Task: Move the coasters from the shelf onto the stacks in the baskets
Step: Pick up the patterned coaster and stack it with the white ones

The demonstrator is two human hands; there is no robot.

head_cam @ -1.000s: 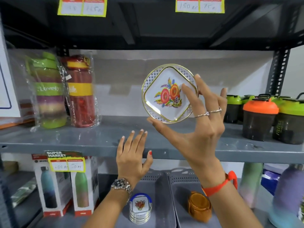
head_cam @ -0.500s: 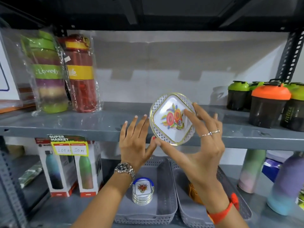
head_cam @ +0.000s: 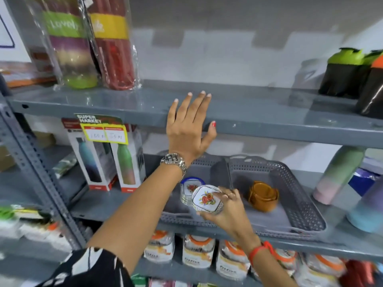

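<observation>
One floral coaster (head_cam: pixel 206 199) sits pinched in the right hand (head_cam: pixel 224 210), hovering at about four o'clock of the white stack (head_cam: pixel 189 190) in the left basket (head_cam: pixel 186 216). To seat it well, I judge it should go level, shift toward ten o'clock until centred over the stack, then come straight down. The brown stack (head_cam: pixel 262 196) lies in the right basket (head_cam: pixel 300 204). The left hand (head_cam: pixel 187 129) rests flat and spread on the upper shelf (head_cam: pixel 269 119), holding nothing. A second ago the coaster was held up high before that shelf; it is down at basket height now.
</observation>
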